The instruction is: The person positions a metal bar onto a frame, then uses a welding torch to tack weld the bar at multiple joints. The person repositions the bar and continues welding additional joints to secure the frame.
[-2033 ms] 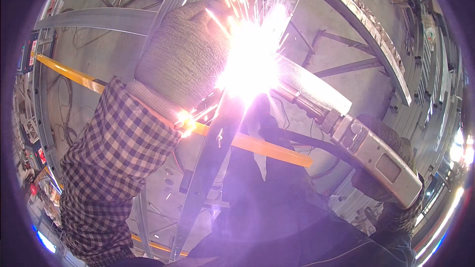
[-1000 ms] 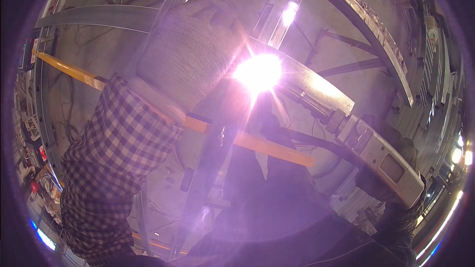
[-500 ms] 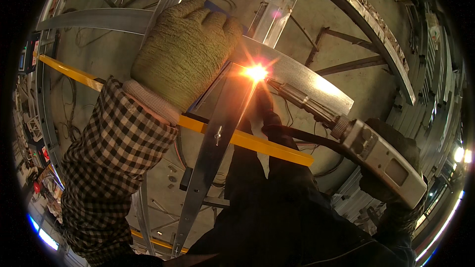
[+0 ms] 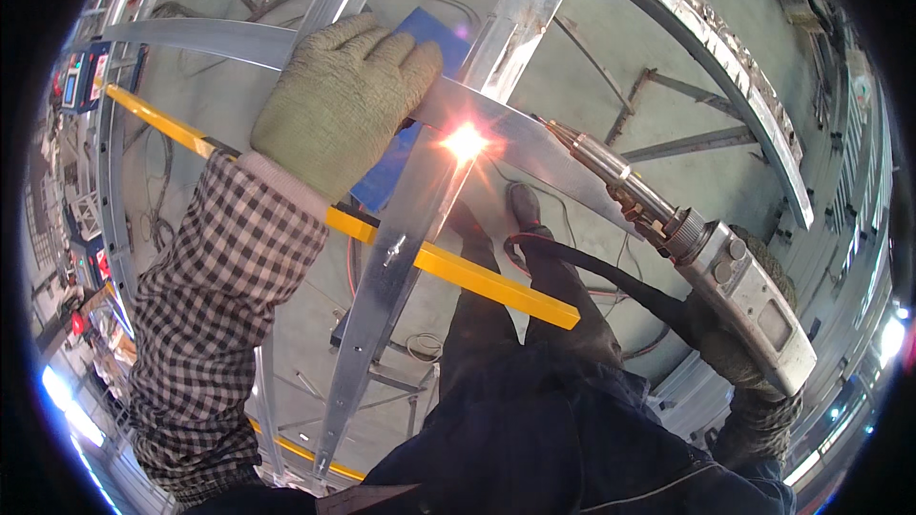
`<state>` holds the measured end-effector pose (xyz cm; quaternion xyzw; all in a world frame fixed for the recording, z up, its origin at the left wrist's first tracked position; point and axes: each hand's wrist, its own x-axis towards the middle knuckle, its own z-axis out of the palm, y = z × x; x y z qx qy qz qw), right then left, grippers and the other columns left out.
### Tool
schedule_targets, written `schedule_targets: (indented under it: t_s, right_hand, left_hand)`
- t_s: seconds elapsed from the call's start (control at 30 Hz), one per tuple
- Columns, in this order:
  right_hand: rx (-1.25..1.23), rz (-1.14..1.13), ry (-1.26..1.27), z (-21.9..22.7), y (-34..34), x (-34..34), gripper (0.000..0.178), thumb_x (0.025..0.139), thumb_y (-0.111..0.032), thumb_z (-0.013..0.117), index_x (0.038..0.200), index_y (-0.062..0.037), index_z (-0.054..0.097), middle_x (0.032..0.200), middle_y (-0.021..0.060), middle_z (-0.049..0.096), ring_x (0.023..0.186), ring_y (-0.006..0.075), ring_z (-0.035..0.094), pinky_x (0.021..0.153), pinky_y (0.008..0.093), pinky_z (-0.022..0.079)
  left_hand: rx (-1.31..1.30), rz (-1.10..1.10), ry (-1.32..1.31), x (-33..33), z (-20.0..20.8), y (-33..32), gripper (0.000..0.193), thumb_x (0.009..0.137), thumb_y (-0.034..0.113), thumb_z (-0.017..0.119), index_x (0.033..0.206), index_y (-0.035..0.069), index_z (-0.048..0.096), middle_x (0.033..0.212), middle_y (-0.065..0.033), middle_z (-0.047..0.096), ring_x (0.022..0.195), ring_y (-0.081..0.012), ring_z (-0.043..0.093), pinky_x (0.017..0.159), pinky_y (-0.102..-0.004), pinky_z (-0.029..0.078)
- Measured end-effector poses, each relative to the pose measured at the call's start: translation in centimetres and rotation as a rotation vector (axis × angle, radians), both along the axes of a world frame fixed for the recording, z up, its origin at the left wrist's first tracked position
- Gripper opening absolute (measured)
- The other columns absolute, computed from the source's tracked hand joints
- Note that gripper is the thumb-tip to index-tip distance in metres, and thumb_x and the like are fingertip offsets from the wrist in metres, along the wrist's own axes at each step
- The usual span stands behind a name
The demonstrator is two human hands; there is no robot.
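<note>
My left hand [image 4: 334, 110], in a thick green work glove, is closed over a blue flat piece [image 4: 431, 36] at a joint of metal bars. The palm and the fingertips' undersides are hidden. Beside it, a bright glow [image 4: 465, 142] sits where a long metal bar [image 4: 367, 310] meets a crosswise metal bar [image 4: 549, 154]. In my gloved right hand [image 4: 718, 339] is a welding torch [image 4: 749, 305] with a grey body and a metal nozzle. Its tip points up and left, a little to the right of the glow and apart from it.
A yellow bar [image 4: 496, 284] crosses under the long bar. Further frame bars [image 4: 205, 35] and a curved metal beam [image 4: 711, 67] lie around the joint. A dark hose [image 4: 611, 272] loops from the torch past my legs. Stacked metal profiles [image 4: 840, 219] lie at the right.
The torch tip has drawn up and to the right, away from the joint. The glow looks smaller and the surroundings brighter. My left hand keeps its place at the joint, with more blue showing around it.
</note>
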<state>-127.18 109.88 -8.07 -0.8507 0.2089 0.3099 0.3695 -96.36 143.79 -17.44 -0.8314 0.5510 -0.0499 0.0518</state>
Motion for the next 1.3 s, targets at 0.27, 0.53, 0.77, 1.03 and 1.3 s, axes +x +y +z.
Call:
schedule_targets:
  t_s: [0.27, 0.53, 0.77, 1.03, 1.3]
  right_hand:
    - [0.57, -0.376, -0.042, -1.1, -3.1, 0.8, 0.039, 0.107, -0.038, 0.067, 0.136, -0.0113, 0.063, 0.121, 0.0013, 0.071, 0.111, 0.0161, 0.072, 0.106, 0.0358, 0.058]
    - [0.29, 0.125, -0.385, 0.7, 0.3, 3.8, 0.063, 0.085, -0.028, 0.092, 0.137, -0.005, 0.066, 0.118, 0.0119, 0.075, 0.103, 0.0215, 0.075, 0.089, 0.0343, 0.062]
    - [0.315, 0.74, -0.593, 2.2, 7.9, 2.7, 0.069, 0.082, -0.029, 0.094, 0.14, -0.0051, 0.066, 0.125, 0.016, 0.075, 0.107, 0.0314, 0.078, 0.091, 0.0377, 0.064]
    - [0.311, 1.112, -0.646, 8.3, 16.2, -6.7, 0.076, 0.092, -0.032, 0.085, 0.153, 0.0012, 0.054, 0.1, 0.0086, 0.079, 0.087, 0.0199, 0.078, 0.079, 0.0337, 0.062]
    - [0.46, 1.345, -0.689, 13.2, 27.1, -19.0, 0.073, 0.091, -0.019, 0.085, 0.156, -0.0023, 0.054, 0.102, 0.0086, 0.079, 0.089, 0.0181, 0.077, 0.079, 0.0327, 0.062]
  left_hand:
    - [0.177, 0.207, 0.013, -1.4, 1.2, -0.8, 0.069, 0.081, 0.022, 0.085, 0.145, 0.01, 0.063, 0.146, -0.0074, 0.066, 0.137, -0.0278, 0.06, 0.121, -0.0428, 0.044]
    - [-0.203, 0.555, -0.026, -12.0, 9.1, 6.3, 0.055, 0.091, 0.022, 0.078, 0.142, 0.006, 0.065, 0.141, -0.0131, 0.069, 0.133, -0.0334, 0.063, 0.118, -0.0474, 0.046]
    - [-0.646, 1.249, 0.091, -35.5, 13.3, 15.8, 0.039, 0.088, 0.009, 0.083, 0.126, 0.003, 0.075, 0.126, -0.018, 0.076, 0.118, -0.0362, 0.072, 0.104, -0.0456, 0.056]
    - [-1.19, 1.908, -0.161, -70.3, 16.1, 18.8, 0.027, 0.101, 0.005, 0.075, 0.127, 0.001, 0.074, 0.129, -0.0138, 0.077, 0.124, -0.0239, 0.071, 0.108, -0.0387, 0.055]
    - [-1.835, 2.177, -0.347, -96.3, 16.3, 15.1, 0.03, 0.105, 0.006, 0.071, 0.135, 0.001, 0.071, 0.13, -0.0095, 0.075, 0.122, -0.0182, 0.07, 0.107, -0.0339, 0.055]
